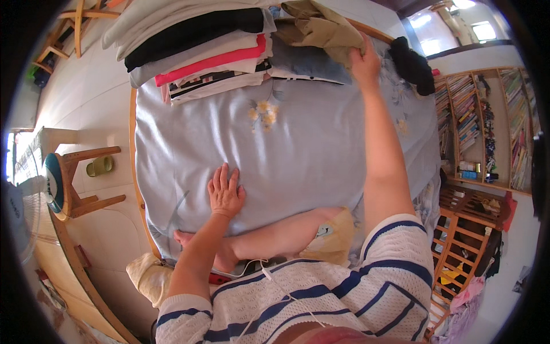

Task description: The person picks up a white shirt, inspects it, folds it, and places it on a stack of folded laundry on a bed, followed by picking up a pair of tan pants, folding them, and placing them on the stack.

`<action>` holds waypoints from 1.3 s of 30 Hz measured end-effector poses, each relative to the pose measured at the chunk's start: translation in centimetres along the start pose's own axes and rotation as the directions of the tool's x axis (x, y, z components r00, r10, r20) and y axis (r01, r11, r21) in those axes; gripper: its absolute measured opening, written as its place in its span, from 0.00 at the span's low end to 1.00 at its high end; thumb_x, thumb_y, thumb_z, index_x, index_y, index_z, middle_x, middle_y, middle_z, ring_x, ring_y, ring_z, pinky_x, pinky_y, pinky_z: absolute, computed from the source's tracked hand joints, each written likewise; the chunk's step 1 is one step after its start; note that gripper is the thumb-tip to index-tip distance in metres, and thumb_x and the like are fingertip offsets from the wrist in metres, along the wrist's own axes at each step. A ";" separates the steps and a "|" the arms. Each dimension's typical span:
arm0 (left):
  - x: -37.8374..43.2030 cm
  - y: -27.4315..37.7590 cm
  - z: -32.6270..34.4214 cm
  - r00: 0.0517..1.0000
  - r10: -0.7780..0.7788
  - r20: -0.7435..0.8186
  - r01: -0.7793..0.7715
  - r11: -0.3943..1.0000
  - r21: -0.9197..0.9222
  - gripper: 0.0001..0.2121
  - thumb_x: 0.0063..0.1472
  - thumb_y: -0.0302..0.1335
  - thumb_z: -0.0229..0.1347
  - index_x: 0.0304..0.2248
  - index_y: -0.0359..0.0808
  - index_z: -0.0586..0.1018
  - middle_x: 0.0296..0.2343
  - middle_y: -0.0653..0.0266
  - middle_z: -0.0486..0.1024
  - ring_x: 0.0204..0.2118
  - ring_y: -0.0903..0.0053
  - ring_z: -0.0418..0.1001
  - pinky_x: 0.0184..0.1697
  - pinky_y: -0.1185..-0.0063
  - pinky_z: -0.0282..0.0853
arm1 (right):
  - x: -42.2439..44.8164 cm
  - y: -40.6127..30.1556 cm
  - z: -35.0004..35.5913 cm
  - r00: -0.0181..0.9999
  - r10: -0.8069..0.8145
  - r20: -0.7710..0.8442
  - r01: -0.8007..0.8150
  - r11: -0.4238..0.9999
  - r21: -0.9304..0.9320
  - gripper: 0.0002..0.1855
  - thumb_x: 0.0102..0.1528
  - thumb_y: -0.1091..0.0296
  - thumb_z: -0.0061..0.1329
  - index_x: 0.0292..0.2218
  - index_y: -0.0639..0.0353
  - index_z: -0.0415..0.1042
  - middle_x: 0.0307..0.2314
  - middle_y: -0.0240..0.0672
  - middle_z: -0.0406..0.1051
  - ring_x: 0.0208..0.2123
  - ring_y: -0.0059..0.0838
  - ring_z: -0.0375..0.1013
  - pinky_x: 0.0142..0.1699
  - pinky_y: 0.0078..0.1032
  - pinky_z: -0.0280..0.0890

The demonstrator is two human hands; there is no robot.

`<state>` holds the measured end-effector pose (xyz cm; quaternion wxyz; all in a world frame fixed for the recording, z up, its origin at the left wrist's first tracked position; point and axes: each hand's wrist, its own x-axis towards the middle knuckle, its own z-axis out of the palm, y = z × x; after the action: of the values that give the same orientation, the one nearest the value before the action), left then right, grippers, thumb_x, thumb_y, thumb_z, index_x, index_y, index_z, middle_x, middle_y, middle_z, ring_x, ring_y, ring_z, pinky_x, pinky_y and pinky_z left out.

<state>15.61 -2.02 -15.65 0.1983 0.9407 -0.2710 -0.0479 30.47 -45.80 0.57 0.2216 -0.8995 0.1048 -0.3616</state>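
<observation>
My right hand (364,60) grips the edge of a crumpled khaki garment (318,28), which lies over folded denim (307,60) at the far side of the bed. My left hand (225,191) rests palm down, fingers spread, on the blue-grey floral bed sheet (292,146). To the left of the denim rises a tall stack of folded clothes (206,56), with white, black, grey, pink and striped layers. A black cloth item (410,64) lies crumpled at the far right corner of the bed.
My bent leg (275,238) lies across the near side of the bed. A wooden stool (64,185), a fan (25,206) and a green slipper (99,166) are at the left. Shelves of books (466,116) and a slatted wooden rack (459,253) stand along the right.
</observation>
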 end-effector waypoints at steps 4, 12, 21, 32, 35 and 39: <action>0.0 0.1 0.0 1.000 0.012 -0.014 -0.012 1.000 0.025 0.25 0.49 0.34 0.50 0.50 0.42 0.66 0.54 0.57 0.54 0.56 0.61 0.51 0.55 0.64 0.47 | -1.0 -3.2 -7.5 0.997 0.016 0.081 -0.034 0.972 0.231 0.20 0.51 0.66 0.46 0.46 0.56 0.66 0.37 0.40 0.71 0.40 0.33 0.70 0.46 0.25 0.62; 2.3 3.6 -3.9 0.997 0.070 0.010 -0.025 0.480 -0.877 0.43 0.46 0.31 0.62 0.58 0.42 0.48 0.54 0.56 0.54 0.56 0.63 0.54 0.57 0.67 0.51 | -10.2 -12.0 -17.2 0.773 0.180 0.608 -0.576 0.601 0.554 0.18 0.52 0.72 0.45 0.46 0.61 0.66 0.40 0.29 0.69 0.43 0.21 0.66 0.49 0.23 0.60; -1.0 6.1 -14.5 0.868 0.360 0.342 0.479 -0.427 -0.767 0.33 0.47 0.28 0.63 0.52 0.34 0.62 0.46 0.62 0.67 0.49 0.72 0.64 0.52 0.72 0.60 | -17.6 -17.1 -18.5 0.523 0.154 0.838 -0.847 -0.015 0.531 0.24 0.50 0.72 0.48 0.49 0.65 0.63 0.44 0.36 0.67 0.45 0.30 0.67 0.50 0.27 0.62; -8.4 8.6 -22.7 0.945 -0.117 -0.306 -0.196 0.549 -0.813 0.18 0.49 0.18 0.55 0.42 0.32 0.69 0.42 0.56 0.69 0.46 0.65 0.67 0.47 0.75 0.62 | -21.9 -26.4 -16.1 0.562 0.242 0.791 -0.787 0.451 0.421 0.23 0.58 0.54 0.39 0.51 0.55 0.60 0.36 0.31 0.67 0.42 0.23 0.66 0.44 0.25 0.63; -10.5 10.7 -18.6 0.948 0.090 -0.304 -0.269 0.735 -0.622 0.20 0.43 0.16 0.54 0.40 0.31 0.68 0.46 0.47 0.61 0.51 0.53 0.59 0.51 0.72 0.59 | -27.2 -31.8 -14.7 0.474 0.081 0.877 -0.871 0.184 0.455 0.21 0.57 0.58 0.43 0.49 0.56 0.60 0.36 0.30 0.67 0.37 0.23 0.67 0.42 0.22 0.63; -13.3 10.3 -16.3 0.999 -0.001 0.050 0.049 0.194 -0.980 0.22 0.49 0.20 0.55 0.45 0.31 0.64 0.47 0.57 0.62 0.53 0.72 0.56 0.52 0.75 0.56 | -32.9 -30.3 -12.4 0.560 0.066 0.826 -0.806 0.275 0.524 0.21 0.55 0.65 0.45 0.49 0.60 0.58 0.39 0.36 0.65 0.42 0.31 0.66 0.47 0.26 0.61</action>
<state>2.49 2.77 3.19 0.7442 0.6042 -0.1675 -0.2303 -0.89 -11.63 3.04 0.7728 -0.6247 0.0826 0.0755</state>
